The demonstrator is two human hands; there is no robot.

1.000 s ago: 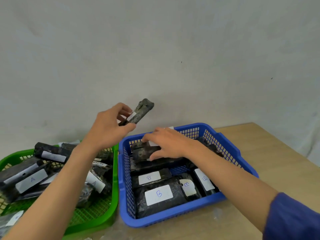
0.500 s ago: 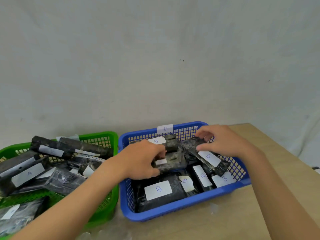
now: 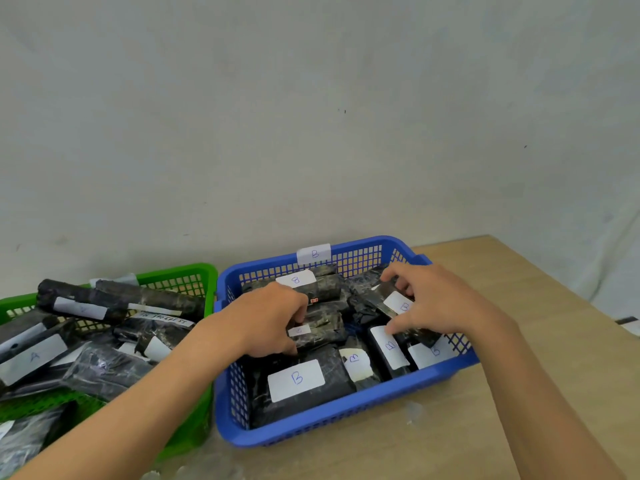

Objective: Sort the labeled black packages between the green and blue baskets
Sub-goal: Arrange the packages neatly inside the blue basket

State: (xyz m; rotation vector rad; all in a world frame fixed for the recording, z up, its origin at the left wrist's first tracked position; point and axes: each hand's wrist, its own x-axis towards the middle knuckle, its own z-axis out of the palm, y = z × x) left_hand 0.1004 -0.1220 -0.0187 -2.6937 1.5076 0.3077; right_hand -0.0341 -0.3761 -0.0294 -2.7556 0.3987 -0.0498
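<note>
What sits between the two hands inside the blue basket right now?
In the head view, stacked black packages fill the gap between the left hand and right hand, inside the blue basket.

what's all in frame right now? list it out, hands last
blue basket: 1, blue, on the table, right of the green one; "B" tag on its far rim
green basket: 1, green, left side, partly cut off by the frame edge
B-labeled packages: at least six labels readable, black with white labels, piled in the blue basket
packages in the green basket: several, exact count unclear, black with white labels, one reads "A"
table: 1, light wood, under both baskets
wall: off-white, behind
left hand: 1, in the blue basket, gripping a small black package
right hand: 1, in the blue basket, fingers around a B-labeled package
</note>
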